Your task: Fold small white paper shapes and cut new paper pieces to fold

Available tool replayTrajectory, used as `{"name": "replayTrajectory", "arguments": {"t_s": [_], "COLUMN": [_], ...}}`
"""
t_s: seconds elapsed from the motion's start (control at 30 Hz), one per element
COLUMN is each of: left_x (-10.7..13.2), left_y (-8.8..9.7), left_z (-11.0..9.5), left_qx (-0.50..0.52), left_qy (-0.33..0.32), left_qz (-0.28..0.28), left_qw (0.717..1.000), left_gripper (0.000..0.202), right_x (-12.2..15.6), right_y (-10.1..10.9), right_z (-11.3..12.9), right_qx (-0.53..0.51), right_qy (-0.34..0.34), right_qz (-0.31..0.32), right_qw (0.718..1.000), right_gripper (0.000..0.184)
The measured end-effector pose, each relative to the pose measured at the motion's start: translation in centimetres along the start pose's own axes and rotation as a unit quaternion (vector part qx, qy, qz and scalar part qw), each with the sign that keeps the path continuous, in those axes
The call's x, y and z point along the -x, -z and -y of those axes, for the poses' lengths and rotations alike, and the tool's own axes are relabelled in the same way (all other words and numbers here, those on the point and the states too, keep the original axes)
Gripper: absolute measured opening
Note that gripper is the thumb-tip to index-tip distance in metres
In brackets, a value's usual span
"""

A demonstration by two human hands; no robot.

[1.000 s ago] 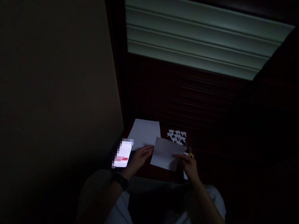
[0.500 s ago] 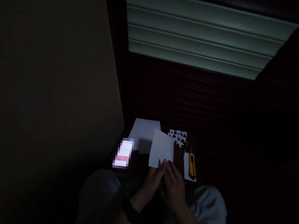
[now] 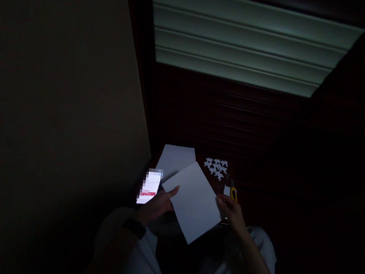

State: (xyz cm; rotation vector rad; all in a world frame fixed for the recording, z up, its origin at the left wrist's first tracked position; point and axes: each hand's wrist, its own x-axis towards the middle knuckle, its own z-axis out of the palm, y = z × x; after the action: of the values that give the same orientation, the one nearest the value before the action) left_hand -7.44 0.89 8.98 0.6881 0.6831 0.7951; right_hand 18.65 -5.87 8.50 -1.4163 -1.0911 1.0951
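A white sheet of paper (image 3: 195, 203) is held tilted between both hands, one corner pointing down toward my lap. My left hand (image 3: 163, 202) grips its left side, thumb on top and fingers underneath. At the right edge, my right hand (image 3: 231, 208) pinches the paper; its fingertips are partly hidden. Behind lies another white sheet (image 3: 178, 157), its near part covered by the held one. Close to my right hand is a yellow utility knife (image 3: 233, 194), half hidden by that hand.
A lit phone (image 3: 149, 187) lies on the left of the small dark table. Several small jagged paper cutouts (image 3: 216, 168) are grouped at the back right. A wall (image 3: 62, 78) rises on the left, and a slatted panel (image 3: 236, 43) stands behind. The room is dark.
My hands have moved apart, from together at the near edge to opposite sides of the paper. The sheet now appears wider, turned cornerwise and nearer my lap.
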Motion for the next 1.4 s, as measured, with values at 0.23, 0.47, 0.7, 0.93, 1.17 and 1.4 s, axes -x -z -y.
{"name": "replayTrajectory", "arguments": {"t_s": [0.23, 0.47, 0.7, 0.93, 1.17, 1.4], "left_x": [-0.7, -1.4, -1.5, -1.2, -1.7, -2.4], "left_y": [0.9, 1.3, 0.1, 1.3, 1.5, 1.9], "left_z": [-0.6, -1.7, -1.1, -2.3, -2.0, -1.0], "left_qx": [-0.059, -0.142, -0.158, -0.221, -0.235, -0.196], "left_qy": [-0.023, -0.092, -0.064, -0.084, -0.083, -0.117], "left_qz": [-0.034, -0.056, -0.025, -0.035, -0.022, -0.071], "left_qw": [0.997, 0.984, 0.985, 0.971, 0.968, 0.971], "left_gripper": [0.047, 0.038, 0.040, 0.038, 0.037, 0.030], "right_x": [0.8, 0.6, -0.4, -0.9, -1.3, -1.9], "right_y": [0.8, 1.3, -0.8, 1.2, 1.9, 2.2], "right_z": [-0.6, 0.3, 0.6, 0.6, 1.1, 1.5], "right_qx": [-0.056, -0.065, -0.033, -0.005, -0.010, 0.013], "right_qy": [-0.041, -0.053, -0.045, -0.060, -0.058, -0.043], "right_qz": [0.086, 0.121, 0.133, 0.162, 0.185, 0.199], "right_qw": [0.994, 0.989, 0.990, 0.985, 0.981, 0.979], "right_gripper": [0.039, 0.046, 0.049, 0.048, 0.047, 0.052]}}
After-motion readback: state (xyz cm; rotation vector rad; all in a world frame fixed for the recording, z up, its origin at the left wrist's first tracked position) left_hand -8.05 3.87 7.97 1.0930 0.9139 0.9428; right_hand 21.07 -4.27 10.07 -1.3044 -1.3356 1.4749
